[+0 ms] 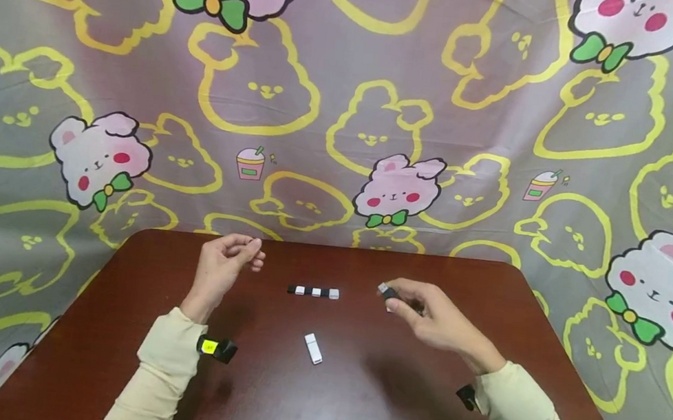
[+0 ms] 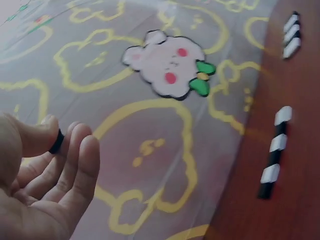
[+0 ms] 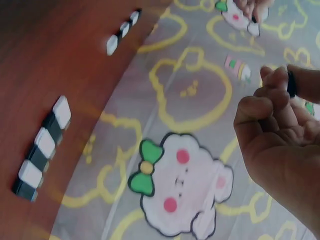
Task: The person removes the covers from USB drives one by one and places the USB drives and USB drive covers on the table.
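Note:
My left hand (image 1: 230, 258) is raised over the table's back left, palm up. Its thumb and forefinger pinch a small black piece (image 2: 57, 142). My right hand (image 1: 428, 312) hovers at the right and pinches a small black and white piece (image 1: 387, 291) between thumb and fingertips; this piece (image 3: 291, 83) shows dark in the right wrist view. Between the hands a row of alternating black and white pieces (image 1: 314, 292) lies on the brown table (image 1: 351, 406). A short whitish bar (image 1: 313, 348) lies nearer to me.
A cartoon-bear cloth (image 1: 349, 100) hangs behind the table and drapes around it. Both wrist views catch a striped row (image 2: 274, 152) (image 3: 42, 145) and a second short striped bar (image 2: 291, 34) (image 3: 122, 32) on the table top.

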`<action>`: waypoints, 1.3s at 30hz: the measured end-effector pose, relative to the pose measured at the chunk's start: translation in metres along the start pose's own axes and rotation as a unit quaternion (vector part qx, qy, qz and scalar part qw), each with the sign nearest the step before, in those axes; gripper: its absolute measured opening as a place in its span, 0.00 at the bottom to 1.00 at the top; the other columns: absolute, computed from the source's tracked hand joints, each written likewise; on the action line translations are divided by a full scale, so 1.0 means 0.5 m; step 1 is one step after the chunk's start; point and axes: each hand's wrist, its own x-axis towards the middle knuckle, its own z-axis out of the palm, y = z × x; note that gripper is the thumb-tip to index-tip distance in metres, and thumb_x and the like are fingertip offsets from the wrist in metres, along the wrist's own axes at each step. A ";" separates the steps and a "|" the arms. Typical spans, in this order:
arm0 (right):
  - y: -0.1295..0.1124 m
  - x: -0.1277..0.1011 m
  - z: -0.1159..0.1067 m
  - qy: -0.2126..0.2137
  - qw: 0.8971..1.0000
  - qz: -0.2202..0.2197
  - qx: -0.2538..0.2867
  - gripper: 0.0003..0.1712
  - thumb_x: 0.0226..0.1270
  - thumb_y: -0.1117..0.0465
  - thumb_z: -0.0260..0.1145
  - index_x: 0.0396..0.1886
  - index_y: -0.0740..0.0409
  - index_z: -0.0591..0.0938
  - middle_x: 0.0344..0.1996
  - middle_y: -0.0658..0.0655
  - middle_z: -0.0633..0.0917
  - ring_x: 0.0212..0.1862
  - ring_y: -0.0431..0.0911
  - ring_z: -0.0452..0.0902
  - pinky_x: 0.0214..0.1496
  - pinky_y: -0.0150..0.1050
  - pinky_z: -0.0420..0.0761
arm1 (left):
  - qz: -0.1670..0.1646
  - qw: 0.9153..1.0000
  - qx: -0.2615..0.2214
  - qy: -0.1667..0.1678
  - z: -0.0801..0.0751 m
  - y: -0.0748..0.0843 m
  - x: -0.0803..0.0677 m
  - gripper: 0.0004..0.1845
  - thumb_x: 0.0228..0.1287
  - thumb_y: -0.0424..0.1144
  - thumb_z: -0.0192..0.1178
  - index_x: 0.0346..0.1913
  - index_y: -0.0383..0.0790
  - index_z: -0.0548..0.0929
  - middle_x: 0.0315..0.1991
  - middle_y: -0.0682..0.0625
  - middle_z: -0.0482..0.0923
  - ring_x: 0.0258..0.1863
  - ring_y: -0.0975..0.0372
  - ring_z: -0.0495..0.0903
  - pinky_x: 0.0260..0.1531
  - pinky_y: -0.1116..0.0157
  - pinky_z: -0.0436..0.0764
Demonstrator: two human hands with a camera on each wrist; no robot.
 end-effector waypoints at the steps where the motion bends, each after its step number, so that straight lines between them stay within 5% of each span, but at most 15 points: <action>1: 0.002 0.002 -0.007 0.011 1.000 0.003 -0.003 0.11 0.74 0.60 0.65 0.52 0.45 0.83 0.29 0.46 0.80 0.28 0.39 0.73 0.30 0.33 0.75 | 0.001 1.000 0.010 -0.013 -0.007 -0.002 -0.002 0.18 0.72 0.39 0.63 0.48 0.23 0.81 0.27 0.56 0.89 0.26 0.67 0.87 0.35 0.70 0.86; 6: 0.013 0.023 -0.022 0.034 0.999 0.020 0.005 0.06 0.74 0.58 0.65 0.47 0.44 0.82 0.28 0.47 0.82 0.28 0.41 0.76 0.30 0.34 0.77 | 0.010 0.998 0.037 -0.044 0.008 -0.013 -0.012 0.19 0.72 0.41 0.63 0.51 0.24 0.83 0.37 0.34 0.89 0.28 0.67 0.87 0.36 0.67 0.87; 10: 0.030 0.035 -0.019 0.051 0.998 0.031 0.029 0.04 0.77 0.58 0.61 0.45 0.51 0.80 0.21 0.50 0.75 0.23 0.39 0.69 0.26 0.35 0.72 | 0.016 0.995 0.075 -0.063 0.024 -0.018 -0.018 0.18 0.77 0.41 0.57 0.54 0.27 0.82 0.38 0.30 0.86 0.29 0.64 0.87 0.35 0.69 0.86; 17: 0.052 0.052 -0.013 0.094 0.994 0.052 0.025 0.10 0.78 0.54 0.60 0.48 0.55 0.79 0.18 0.48 0.70 0.19 0.37 0.63 0.23 0.35 0.68 | 0.036 0.988 0.097 -0.112 0.036 -0.014 -0.027 0.17 0.82 0.39 0.46 0.53 0.30 0.81 0.38 0.34 0.85 0.36 0.47 0.86 0.39 0.67 0.86; 22: 0.054 0.064 -0.010 0.110 0.992 0.052 0.015 0.10 0.78 0.56 0.60 0.42 0.59 0.78 0.17 0.49 0.68 0.18 0.37 0.62 0.23 0.34 0.66 | 0.054 0.984 0.111 -0.132 0.044 -0.011 -0.035 0.16 0.82 0.38 0.46 0.53 0.32 0.82 0.35 0.36 0.84 0.33 0.55 0.85 0.38 0.66 0.85; 29: 0.058 0.077 -0.007 0.110 0.991 0.074 0.019 0.11 0.79 0.59 0.58 0.51 0.62 0.79 0.19 0.49 0.71 0.20 0.37 0.64 0.25 0.34 0.67 | 0.061 0.978 0.138 -0.145 0.057 -0.010 -0.046 0.15 0.82 0.36 0.44 0.50 0.34 0.81 0.30 0.42 0.82 0.30 0.63 0.80 0.36 0.67 0.83; 39: 0.063 0.090 -0.002 0.119 0.985 0.127 0.012 0.14 0.79 0.54 0.58 0.46 0.63 0.78 0.19 0.53 0.78 0.21 0.41 0.71 0.28 0.35 0.72 | 0.099 0.962 0.170 -0.187 0.067 -0.015 -0.062 0.11 0.80 0.31 0.46 0.50 0.34 0.80 0.31 0.45 0.83 0.30 0.62 0.82 0.37 0.62 0.85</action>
